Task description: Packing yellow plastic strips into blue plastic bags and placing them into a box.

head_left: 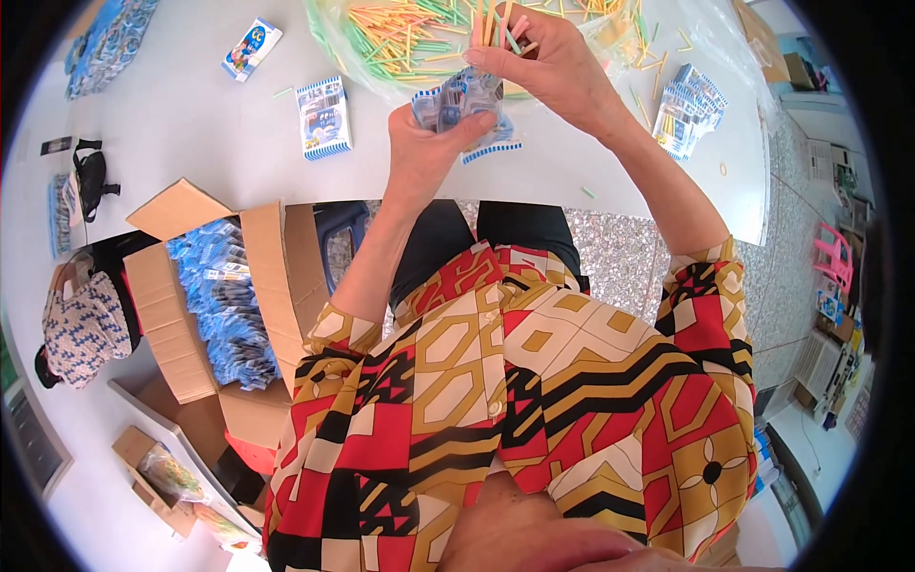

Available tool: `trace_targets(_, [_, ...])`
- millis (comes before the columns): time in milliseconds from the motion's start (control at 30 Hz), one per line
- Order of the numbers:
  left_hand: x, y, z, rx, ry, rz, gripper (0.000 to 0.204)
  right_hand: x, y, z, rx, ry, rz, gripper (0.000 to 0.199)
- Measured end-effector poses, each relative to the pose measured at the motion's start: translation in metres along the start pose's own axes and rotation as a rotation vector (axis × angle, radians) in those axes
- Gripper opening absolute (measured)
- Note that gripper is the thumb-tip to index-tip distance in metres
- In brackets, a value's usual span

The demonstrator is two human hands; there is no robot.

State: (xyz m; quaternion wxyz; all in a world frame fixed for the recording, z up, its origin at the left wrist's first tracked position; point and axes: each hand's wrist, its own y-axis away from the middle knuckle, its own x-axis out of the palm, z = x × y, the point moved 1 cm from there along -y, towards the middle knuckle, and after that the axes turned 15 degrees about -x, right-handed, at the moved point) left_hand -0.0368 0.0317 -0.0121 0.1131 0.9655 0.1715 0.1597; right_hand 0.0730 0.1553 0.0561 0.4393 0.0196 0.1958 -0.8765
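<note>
My left hand (pixel 424 153) grips a small blue-and-white see-through packet (pixel 464 103), its thumb pressed across the front. Just above the packet's top, my right hand (pixel 562 71) pinches several thin pastel sticks (pixel 492 30), yellow, pink and green. Whether any stick tip is inside the packet, I cannot tell. Behind both hands spreads a heap of loose sticks (pixel 400 38) in orange, yellow and green, lying on a clear plastic bag (pixel 332 48).
Left of my hands lie a white-and-blue pack (pixel 324 119) and a smaller one (pixel 253 50). More packets (pixel 688 110) are stacked at the right, beside stray sticks. A cardboard box (pixel 172 324) full of blue packets (pixel 224 296) stands by the table's (pixel 562 181) near left edge.
</note>
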Motion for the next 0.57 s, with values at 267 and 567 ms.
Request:
trace_targets(267, [0.003,-0.007,0.001,0.025,0.100,0.036,0.026,-0.003,-0.001,-0.004,-0.296,0.262,0.029,0.020])
trace_targets(567, [0.000,-0.021,0.000,0.001,0.021,0.042,0.028,-0.005,0.003,-0.039,0.091,0.242,0.077,0.060])
